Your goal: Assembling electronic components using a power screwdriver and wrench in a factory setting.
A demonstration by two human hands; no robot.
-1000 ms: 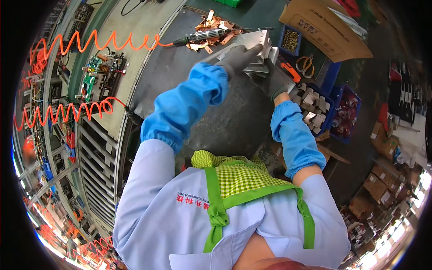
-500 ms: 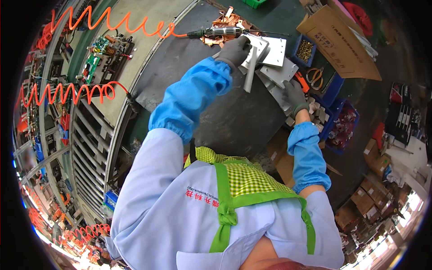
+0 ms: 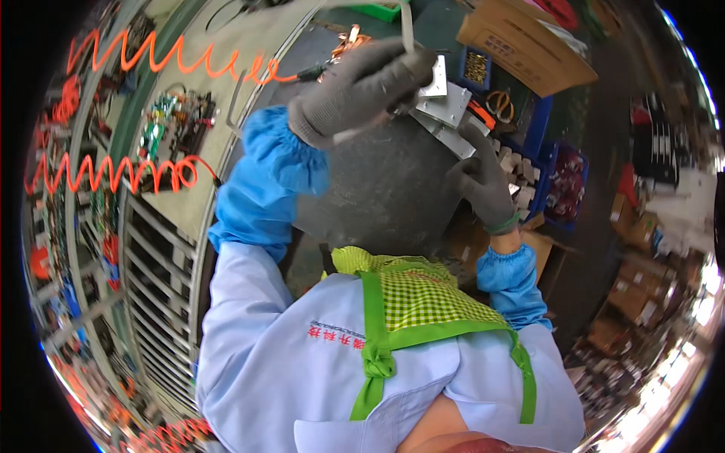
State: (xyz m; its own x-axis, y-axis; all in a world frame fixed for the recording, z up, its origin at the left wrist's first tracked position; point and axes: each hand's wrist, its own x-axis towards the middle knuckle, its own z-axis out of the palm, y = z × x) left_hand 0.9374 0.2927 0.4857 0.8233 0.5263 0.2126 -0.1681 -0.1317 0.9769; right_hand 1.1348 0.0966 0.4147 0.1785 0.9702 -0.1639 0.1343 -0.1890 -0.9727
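Note:
My left hand [image 3: 366,87], in a dark grey glove, is raised above the dark work mat [image 3: 370,192]. Its fingers are closed round a pale grey bent metal strip [image 3: 408,26], slightly blurred, whose outline reaches left past the wrist. My gloved right hand [image 3: 487,181] hovers at the mat's right edge with thumb and fingers apart, and I see nothing in it. Just beyond its fingertips lie stacked silver metal plates [image 3: 447,106] with small holes. The left hand covers most of a corded screwdriver, leaving its dark cable end [image 3: 311,72] visible.
Copper-coloured pieces [image 3: 349,41] lie behind my left hand. To the right are a blue bin of brass fasteners [image 3: 476,66], orange-handled scissors [image 3: 500,106], an orange-red tool [image 3: 480,115], a cardboard box [image 3: 521,49] and a blue bin of dark red parts [image 3: 566,181]. Orange coiled cables [image 3: 162,60] hang at left.
My left hand has risen toward me and to the left, lifting the metal strip from the plates. My right hand has drawn back off the plates toward me.

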